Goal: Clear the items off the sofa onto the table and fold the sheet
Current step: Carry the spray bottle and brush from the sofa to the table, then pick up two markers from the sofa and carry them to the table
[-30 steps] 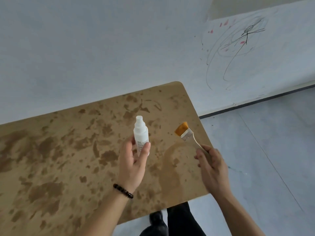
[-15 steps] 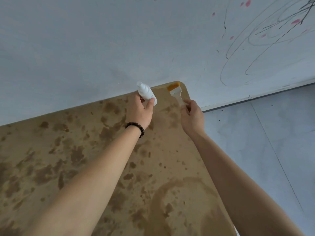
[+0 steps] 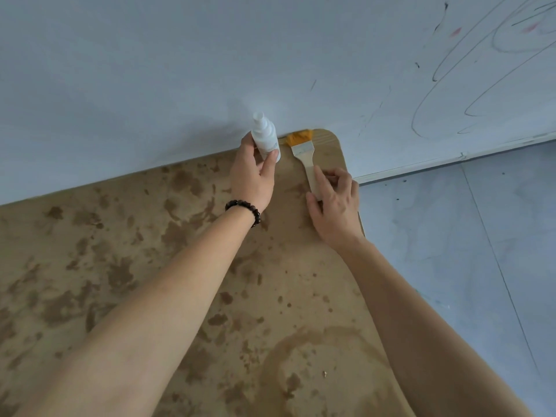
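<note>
A stained wooden table (image 3: 126,266) stands against a white wall. My left hand (image 3: 254,173), with a dark bead bracelet at the wrist, grips a small white bottle (image 3: 264,136) upright at the table's far edge, close to the wall. Just right of it a brush (image 3: 304,153) with orange bristles and a pale wooden handle lies flat near the far right corner, bristles toward the wall. My right hand (image 3: 334,203) rests on the handle's near end, fingers curled around it. The sofa and the sheet are out of view.
The white wall (image 3: 150,70) rises directly behind the table, with scribbles (image 3: 481,70) at the right. Grey floor (image 3: 469,251) lies beyond the table's right edge. A ring-shaped stain (image 3: 319,371) marks the near tabletop.
Both hands have gone from the near side to the table's far right corner. The bottle now stands upright by the wall, and the brush has come down flat onto the table.
</note>
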The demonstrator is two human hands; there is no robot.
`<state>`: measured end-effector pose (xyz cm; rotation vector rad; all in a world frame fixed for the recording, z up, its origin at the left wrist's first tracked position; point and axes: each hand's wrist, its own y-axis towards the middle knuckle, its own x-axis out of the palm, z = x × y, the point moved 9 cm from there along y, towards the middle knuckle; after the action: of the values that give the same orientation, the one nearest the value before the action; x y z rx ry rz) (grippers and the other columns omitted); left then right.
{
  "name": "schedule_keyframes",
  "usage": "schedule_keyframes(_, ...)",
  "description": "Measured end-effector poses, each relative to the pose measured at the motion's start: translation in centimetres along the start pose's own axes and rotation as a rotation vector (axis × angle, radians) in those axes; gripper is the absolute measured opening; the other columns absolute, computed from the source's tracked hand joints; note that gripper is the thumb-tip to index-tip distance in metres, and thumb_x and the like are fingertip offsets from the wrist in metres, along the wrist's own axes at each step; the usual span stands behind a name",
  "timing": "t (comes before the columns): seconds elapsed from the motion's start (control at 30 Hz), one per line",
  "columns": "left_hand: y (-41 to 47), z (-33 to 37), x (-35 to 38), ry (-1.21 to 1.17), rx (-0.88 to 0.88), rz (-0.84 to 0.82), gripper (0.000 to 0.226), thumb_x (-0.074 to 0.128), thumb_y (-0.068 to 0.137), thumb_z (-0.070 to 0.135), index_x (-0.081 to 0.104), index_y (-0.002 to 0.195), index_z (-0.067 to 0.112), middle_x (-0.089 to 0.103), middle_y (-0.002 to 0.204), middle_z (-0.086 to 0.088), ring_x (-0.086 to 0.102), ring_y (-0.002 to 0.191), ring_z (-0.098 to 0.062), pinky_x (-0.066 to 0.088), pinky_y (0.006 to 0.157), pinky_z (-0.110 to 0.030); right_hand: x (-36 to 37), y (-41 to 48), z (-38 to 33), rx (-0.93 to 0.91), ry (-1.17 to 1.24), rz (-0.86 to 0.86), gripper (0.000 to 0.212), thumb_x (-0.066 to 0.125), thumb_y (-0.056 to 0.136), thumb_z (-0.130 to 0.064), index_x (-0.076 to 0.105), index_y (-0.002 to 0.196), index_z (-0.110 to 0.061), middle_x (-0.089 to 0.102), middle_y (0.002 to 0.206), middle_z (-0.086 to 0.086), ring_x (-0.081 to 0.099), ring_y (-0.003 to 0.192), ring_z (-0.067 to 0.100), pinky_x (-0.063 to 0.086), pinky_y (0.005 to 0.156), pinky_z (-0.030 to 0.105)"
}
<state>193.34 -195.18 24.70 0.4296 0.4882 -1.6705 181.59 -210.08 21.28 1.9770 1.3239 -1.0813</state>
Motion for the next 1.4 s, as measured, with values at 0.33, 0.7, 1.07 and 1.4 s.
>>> schedule_keyframes(0.33, -5.3, -5.1, -3.6, 0.176, -0.239, -0.119, 0.062, 0.055, 0.092, 0.039, 0.035, 0.145, 0.014, 0.041, 0.148, -0.003, 0.041, 0.134, -0.019, 0.037, 0.109, -0.041, 0.0, -1.3, -1.3, 0.105, -0.074, -0.371, 0.077, 0.053, 0.095, -0.034, 0.009, 0.155, -0.012, 0.013, 0.157, 0.013, 0.017, 0.141, 0.035, 0.019, 0.117, 0.045)
schedule_keyframes(0.7, -38.1, -12.5, -21.1, -0.028, -0.510, 0.069, 0.050, 0.036, 0.098, 0.046, 0.040, 0.142, 0.022, 0.044, 0.144, 0.004, 0.044, 0.127, -0.008, 0.038, 0.104, -0.030, -1.1, -24.1, -9.2, 0.116, 0.105, -0.429, 0.048, 0.045, 0.101, -0.029, 0.037, 0.147, -0.014, 0.046, 0.139, 0.007, 0.046, 0.127, 0.027, 0.039, 0.100, 0.037)
schedule_keyframes(1.07, -76.8, -11.7, -44.3, -0.143, -0.510, 0.892, 0.040, 0.045, 0.091, 0.038, 0.050, 0.130, 0.028, 0.055, 0.126, 0.018, 0.053, 0.115, 0.003, 0.041, 0.090, -0.017, -3.8, -53.7, -30.2, -0.416, 0.296, -0.612, 0.055, 0.039, 0.089, -0.059, 0.056, 0.128, -0.024, 0.056, 0.124, -0.014, 0.061, 0.107, 0.011, 0.051, 0.090, 0.032)
schedule_keyframes(1.4, -113.5, -16.1, -49.1, -0.167, -0.818, 1.628, 0.041, 0.053, 0.087, 0.032, 0.043, 0.124, 0.045, 0.059, 0.124, 0.011, 0.056, 0.111, 0.003, 0.042, 0.084, -0.002, 2.6, -78.7, -46.3, -0.969, 0.166, -0.962, 0.034, 0.038, 0.085, -0.072, 0.038, 0.117, -0.061, 0.045, 0.121, -0.022, 0.048, 0.112, -0.009, 0.044, 0.089, 0.027)
